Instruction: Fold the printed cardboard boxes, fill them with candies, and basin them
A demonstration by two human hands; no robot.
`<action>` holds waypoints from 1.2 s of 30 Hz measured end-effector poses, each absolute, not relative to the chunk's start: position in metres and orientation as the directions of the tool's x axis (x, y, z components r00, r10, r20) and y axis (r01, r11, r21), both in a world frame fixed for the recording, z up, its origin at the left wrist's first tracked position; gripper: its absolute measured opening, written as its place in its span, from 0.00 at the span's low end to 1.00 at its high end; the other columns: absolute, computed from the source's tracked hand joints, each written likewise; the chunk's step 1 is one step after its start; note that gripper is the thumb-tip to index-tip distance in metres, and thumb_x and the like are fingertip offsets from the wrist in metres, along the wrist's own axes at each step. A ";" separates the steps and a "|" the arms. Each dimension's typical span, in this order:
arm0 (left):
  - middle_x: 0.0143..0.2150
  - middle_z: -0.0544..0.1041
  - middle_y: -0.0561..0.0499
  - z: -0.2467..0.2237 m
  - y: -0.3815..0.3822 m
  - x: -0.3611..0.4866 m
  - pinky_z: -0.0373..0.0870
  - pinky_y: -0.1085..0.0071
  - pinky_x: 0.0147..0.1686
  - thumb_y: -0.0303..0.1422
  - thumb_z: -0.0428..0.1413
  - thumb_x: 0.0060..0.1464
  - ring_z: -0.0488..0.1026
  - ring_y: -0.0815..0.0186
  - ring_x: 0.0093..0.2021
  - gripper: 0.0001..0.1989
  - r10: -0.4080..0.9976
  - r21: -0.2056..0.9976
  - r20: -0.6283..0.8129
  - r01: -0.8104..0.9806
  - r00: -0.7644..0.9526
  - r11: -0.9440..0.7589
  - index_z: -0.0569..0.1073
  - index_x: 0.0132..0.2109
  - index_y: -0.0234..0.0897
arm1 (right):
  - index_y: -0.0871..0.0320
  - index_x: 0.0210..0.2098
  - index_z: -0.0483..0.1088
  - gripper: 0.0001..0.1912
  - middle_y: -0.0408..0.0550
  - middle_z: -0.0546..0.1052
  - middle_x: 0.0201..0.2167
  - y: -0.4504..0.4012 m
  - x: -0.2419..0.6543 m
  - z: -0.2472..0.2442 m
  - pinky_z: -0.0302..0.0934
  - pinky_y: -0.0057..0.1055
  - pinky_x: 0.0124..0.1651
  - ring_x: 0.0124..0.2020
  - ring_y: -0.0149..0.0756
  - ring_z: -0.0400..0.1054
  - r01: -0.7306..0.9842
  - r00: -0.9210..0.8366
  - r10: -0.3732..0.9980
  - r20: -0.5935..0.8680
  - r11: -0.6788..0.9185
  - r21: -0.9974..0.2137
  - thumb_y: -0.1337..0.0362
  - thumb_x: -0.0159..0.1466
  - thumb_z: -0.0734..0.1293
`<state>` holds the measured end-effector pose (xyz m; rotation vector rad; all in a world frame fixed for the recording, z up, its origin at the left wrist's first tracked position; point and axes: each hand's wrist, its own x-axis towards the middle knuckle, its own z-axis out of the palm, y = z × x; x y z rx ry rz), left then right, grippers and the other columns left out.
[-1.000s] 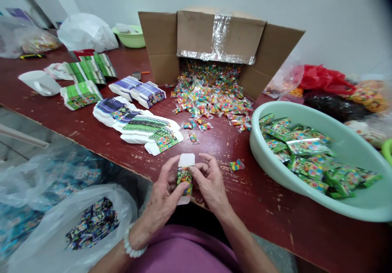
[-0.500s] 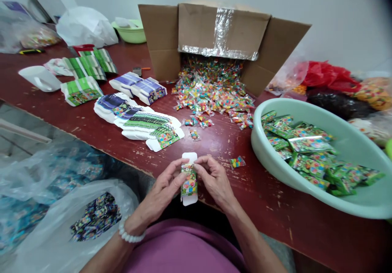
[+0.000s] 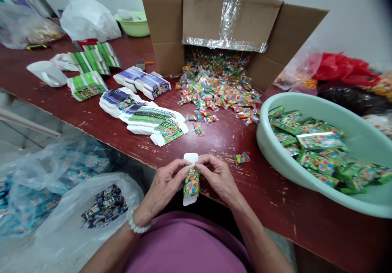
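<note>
"While the left hand (image 3: 162,186) and right hand (image 3: 219,179) pinch that small carton (image 3: 192,184), which way does it point?"

"Lengthwise from the purple shirt (image 3: 183,244), by the bench (image 3: 257,199) edge; each grip's clamped at its far end, neither looks nearer."

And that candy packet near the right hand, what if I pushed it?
The candy packet would probably slide rather than roll, since it lies flat. Its thin clear wrapper looks floppy and maybe slippery. It seems light, holding just a few small candies.

One head-worn view looks forward and steeply down over the table (image 3: 226,142), fairly close.
</note>
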<state>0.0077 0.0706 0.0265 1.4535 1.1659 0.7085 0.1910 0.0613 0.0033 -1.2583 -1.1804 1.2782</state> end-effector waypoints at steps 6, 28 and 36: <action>0.44 0.81 0.48 0.027 0.072 0.009 0.70 0.70 0.47 0.39 0.57 0.61 0.76 0.62 0.45 0.12 0.932 0.964 -0.122 0.264 0.341 0.029 0.80 0.46 0.37 | 0.54 0.47 0.73 0.20 0.41 0.77 0.31 0.063 0.190 0.002 0.65 0.29 0.37 0.32 0.32 0.70 -0.271 -0.046 0.988 -0.146 -0.153 -0.950 0.59 0.55 0.76; 0.40 0.79 0.44 0.022 0.064 0.025 0.65 0.75 0.27 0.56 0.47 0.62 0.69 0.69 0.29 0.34 0.803 0.879 -0.413 -0.042 0.429 0.475 0.72 0.63 0.37 | 0.57 0.33 0.74 0.10 0.47 0.80 0.39 0.057 0.189 0.009 0.67 0.28 0.31 0.29 0.31 0.72 -0.119 -0.160 0.984 -0.079 -0.098 -0.988 0.57 0.60 0.73; 0.40 0.80 0.44 0.017 0.064 0.021 0.69 0.74 0.28 0.54 0.51 0.61 0.72 0.66 0.31 0.32 0.804 0.887 -0.410 -0.016 0.431 0.461 0.73 0.62 0.38 | 0.59 0.29 0.74 0.15 0.45 0.81 0.29 0.060 0.184 0.005 0.65 0.27 0.24 0.21 0.29 0.68 -0.315 -0.121 0.966 -0.227 -0.254 -0.915 0.53 0.56 0.76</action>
